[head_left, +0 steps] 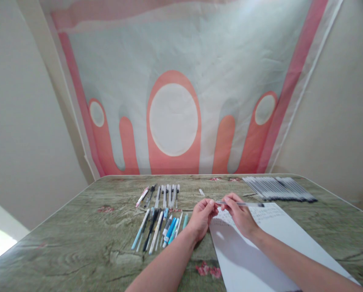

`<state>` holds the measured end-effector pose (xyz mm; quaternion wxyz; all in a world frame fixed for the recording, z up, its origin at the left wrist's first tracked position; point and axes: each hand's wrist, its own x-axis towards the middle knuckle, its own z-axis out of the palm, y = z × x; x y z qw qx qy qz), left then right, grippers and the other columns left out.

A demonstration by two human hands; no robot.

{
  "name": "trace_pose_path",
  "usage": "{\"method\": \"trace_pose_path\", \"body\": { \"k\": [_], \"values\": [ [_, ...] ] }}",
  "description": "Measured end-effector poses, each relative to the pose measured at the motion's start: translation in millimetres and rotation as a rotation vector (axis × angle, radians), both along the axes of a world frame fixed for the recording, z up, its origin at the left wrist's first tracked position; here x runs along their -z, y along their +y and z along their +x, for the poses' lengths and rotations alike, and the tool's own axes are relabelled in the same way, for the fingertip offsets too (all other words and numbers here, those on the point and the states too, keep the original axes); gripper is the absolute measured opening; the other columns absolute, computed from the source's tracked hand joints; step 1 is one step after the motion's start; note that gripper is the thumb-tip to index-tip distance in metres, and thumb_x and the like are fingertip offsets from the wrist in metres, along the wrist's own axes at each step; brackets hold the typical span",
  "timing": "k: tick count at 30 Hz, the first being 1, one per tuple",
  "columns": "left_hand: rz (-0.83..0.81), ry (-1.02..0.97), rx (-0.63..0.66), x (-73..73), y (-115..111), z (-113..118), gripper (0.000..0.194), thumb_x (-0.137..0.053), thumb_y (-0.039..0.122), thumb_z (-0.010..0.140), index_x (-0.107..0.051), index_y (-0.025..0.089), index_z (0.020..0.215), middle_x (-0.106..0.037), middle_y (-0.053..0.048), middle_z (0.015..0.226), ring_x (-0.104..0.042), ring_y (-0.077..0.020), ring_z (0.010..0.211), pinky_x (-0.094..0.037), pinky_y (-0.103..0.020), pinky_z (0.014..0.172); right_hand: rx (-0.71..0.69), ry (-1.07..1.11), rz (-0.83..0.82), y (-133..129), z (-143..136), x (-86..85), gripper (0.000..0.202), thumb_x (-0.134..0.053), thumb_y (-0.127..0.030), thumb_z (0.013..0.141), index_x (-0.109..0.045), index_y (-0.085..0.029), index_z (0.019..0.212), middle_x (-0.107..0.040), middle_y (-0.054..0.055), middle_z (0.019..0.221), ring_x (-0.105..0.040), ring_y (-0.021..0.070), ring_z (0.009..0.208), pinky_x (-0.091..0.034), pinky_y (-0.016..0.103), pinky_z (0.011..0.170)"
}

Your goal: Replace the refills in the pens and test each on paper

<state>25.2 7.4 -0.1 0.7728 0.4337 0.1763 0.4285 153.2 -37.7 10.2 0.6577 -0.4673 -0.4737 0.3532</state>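
Observation:
My right hand (pixel 238 213) grips a thin clear pen refill (pixel 251 204) with a dark end that points right. At its other end, the pinched fingers of my left hand (pixel 201 215) close near the tip; what they hold there is too small to make out. Both hands are nearly touching, above the upper left part of a white sheet (pixel 269 247) with rows of small handwriting along its top. A small white cap-like piece (pixel 201 192) lies on the table just beyond my left hand.
Left of my hands, the wood-patterned table (pixel 78 243) bears a front row of blue, black and white pens (pixel 155 233) and a back row of clear pen parts (pixel 169 196). Many clear refills (pixel 279 189) lie side by side at the back right. A printed cloth hangs behind.

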Motion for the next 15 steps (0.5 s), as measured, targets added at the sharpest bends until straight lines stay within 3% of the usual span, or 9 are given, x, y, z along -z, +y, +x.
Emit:
{"method": "trace_pose_path", "body": {
  "k": [15],
  "values": [
    [0.008,0.029,0.014,1.9,1.3,-0.3,0.029,-0.065,0.039,0.071,-0.053,0.013,0.068,-0.054,0.0,0.064,-0.047,-0.008,0.061,-0.035,-0.022,0.064,0.033,-0.043,0.016,1.0,0.7,0.9,0.029,-0.051,-0.046,0.078,-0.053,-0.019,0.067,-0.054,-0.001,0.058,-0.05,0.0145,0.06,-0.04,0.028,0.063]
  ]
}}
